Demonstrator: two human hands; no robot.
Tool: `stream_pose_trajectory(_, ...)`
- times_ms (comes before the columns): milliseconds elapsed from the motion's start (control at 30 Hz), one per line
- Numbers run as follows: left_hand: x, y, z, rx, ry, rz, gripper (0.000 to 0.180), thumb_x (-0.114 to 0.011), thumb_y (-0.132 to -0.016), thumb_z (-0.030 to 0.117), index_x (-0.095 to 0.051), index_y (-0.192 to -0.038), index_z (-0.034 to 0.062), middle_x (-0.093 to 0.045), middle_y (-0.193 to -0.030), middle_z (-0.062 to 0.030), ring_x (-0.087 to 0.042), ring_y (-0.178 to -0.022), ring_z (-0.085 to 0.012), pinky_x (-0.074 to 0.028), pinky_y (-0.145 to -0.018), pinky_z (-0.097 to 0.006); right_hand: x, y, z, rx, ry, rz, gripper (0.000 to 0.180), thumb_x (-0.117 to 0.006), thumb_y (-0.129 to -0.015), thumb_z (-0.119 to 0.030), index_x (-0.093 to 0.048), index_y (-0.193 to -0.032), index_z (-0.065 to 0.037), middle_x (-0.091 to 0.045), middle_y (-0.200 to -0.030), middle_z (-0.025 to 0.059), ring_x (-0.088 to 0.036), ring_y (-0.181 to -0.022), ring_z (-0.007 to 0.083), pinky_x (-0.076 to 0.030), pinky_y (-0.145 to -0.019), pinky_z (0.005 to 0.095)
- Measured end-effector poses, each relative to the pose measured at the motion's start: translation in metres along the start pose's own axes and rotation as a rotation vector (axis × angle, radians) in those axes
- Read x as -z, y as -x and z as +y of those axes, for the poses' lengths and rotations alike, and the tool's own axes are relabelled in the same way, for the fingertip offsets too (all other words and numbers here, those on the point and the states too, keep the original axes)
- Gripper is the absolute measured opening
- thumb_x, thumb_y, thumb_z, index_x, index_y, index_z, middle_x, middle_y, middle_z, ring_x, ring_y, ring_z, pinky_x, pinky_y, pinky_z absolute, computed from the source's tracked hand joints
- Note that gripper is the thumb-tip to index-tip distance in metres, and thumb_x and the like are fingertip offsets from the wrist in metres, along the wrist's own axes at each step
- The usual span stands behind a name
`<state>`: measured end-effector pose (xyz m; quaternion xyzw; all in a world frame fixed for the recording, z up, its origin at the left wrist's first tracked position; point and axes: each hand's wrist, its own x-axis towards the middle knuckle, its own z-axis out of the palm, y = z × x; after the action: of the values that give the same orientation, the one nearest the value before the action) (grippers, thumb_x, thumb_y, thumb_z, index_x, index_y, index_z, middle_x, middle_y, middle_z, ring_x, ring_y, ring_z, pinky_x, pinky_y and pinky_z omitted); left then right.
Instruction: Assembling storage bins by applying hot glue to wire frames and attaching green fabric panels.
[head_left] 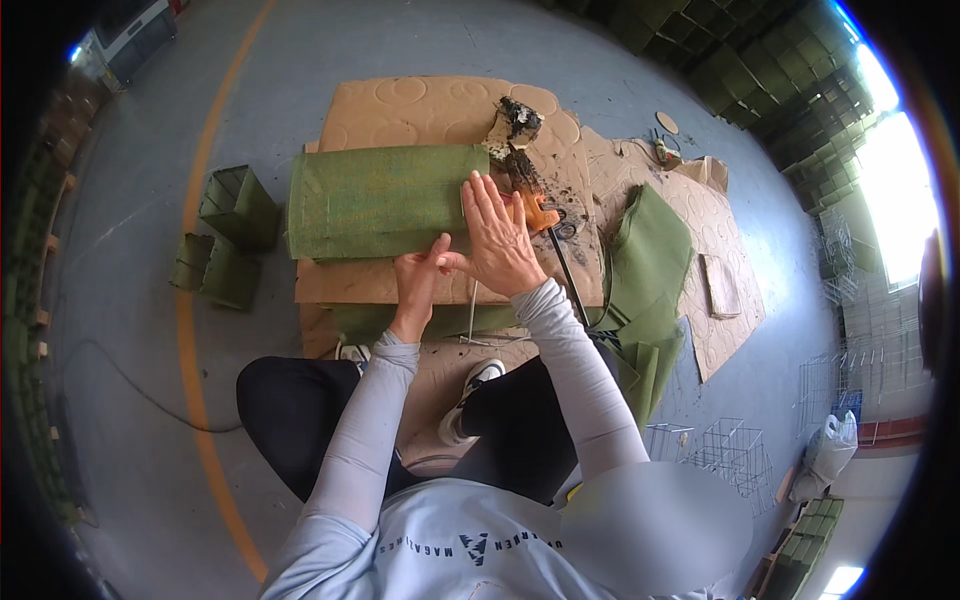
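A long green fabric-covered box [390, 200] lies on a cardboard-topped work surface [400, 115] in front of me. My right hand [500, 240] presses flat against the box's right end, fingers stretched out and close together. At its near edge, toward the right, my left hand [416, 285] grips the box with the thumb up, close to my right thumb; its other fingers are partly hidden. Just right of my right hand lies an orange glue gun [541, 212], its front end dark with residue. Black-handled scissors [566, 226] sit beside it.
Loose green fabric [650, 260] hangs at the right over a cardboard sheet [735, 320]. Two open green boxes [240, 205] stand on the floor at left. Wire frames [735, 450] lie lower right. Stacked green boxes [740, 70] line the far right. A cable [150, 400] crosses the floor.
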<state>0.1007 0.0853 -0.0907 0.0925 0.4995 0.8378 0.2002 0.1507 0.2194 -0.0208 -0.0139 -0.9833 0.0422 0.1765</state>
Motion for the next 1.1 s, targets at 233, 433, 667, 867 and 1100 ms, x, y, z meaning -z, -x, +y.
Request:
stream_pose_trajectory(233,0.0,0.011,0.004,-0.127,-0.139,0.005,0.03,-0.072,-0.09,0.023,-0.064,-0.067,0.0058,-0.054,-0.063,0.0036,-0.045,-0.057,-0.0047,-0.033,-0.052,-0.023,0.004,0.001,0.0,0.027,0.045,-0.038,0.124,-0.046,-0.069,-0.086,-0.024,-0.147,0.009,-0.023,-0.155,0.0248,-0.02,-0.146,0.0365,-0.015,-0.114,0.0622)
stream_pose_trajectory(433,0.003,0.005,-0.007,-0.138,-0.178,0.051,0.027,-0.068,-0.092,0.017,-0.066,-0.07,0.0014,-0.056,-0.064,0.0046,-0.045,-0.058,-0.0032,-0.034,-0.05,-0.023,0.005,-0.001,0.0,0.038,0.072,-0.026,0.121,-0.052,-0.07,-0.082,-0.027,-0.147,0.008,-0.025,-0.155,0.0228,-0.022,-0.145,0.0348,-0.018,-0.113,0.0619)
stream_pose_trajectory(667,0.001,-0.006,-0.011,-0.158,-0.243,0.069,0.027,-0.07,-0.091,0.017,-0.066,-0.069,0.0011,-0.057,-0.066,0.0051,-0.047,-0.059,-0.0033,-0.035,-0.05,-0.024,0.003,-0.002,0.001,0.014,0.092,-0.02,0.123,-0.053,-0.069,-0.082,-0.025,-0.148,0.008,-0.024,-0.156,0.0225,-0.02,-0.146,0.0342,-0.016,-0.114,0.0615)
stream_pose_trajectory(867,0.006,-0.01,-0.011,-0.155,-0.224,0.036,0.034,-0.071,-0.091,0.022,-0.062,-0.064,0.003,-0.055,-0.062,0.0039,-0.048,-0.056,-0.0061,-0.036,-0.051,-0.023,-0.002,0.0,-0.019,0.066,0.051,0.036,0.122,-0.052,-0.07,-0.081,-0.025,-0.146,0.011,-0.026,-0.154,0.0261,-0.023,-0.145,0.0361,-0.018,-0.115,0.0582)
stream_pose_trajectory(1100,0.016,0.005,0.03,-0.024,-0.169,-0.025,0.04,-0.068,-0.093,0.029,-0.057,-0.061,0.0071,-0.05,-0.06,0.0049,-0.042,-0.056,-0.0049,-0.029,-0.05,-0.026,0.0,0.003,-0.024,0.057,-0.003,0.033,0.122,-0.048,-0.073,-0.081,-0.022,-0.146,0.013,-0.024,-0.153,0.0299,-0.021,-0.145,0.0389,-0.015,-0.117,0.052)
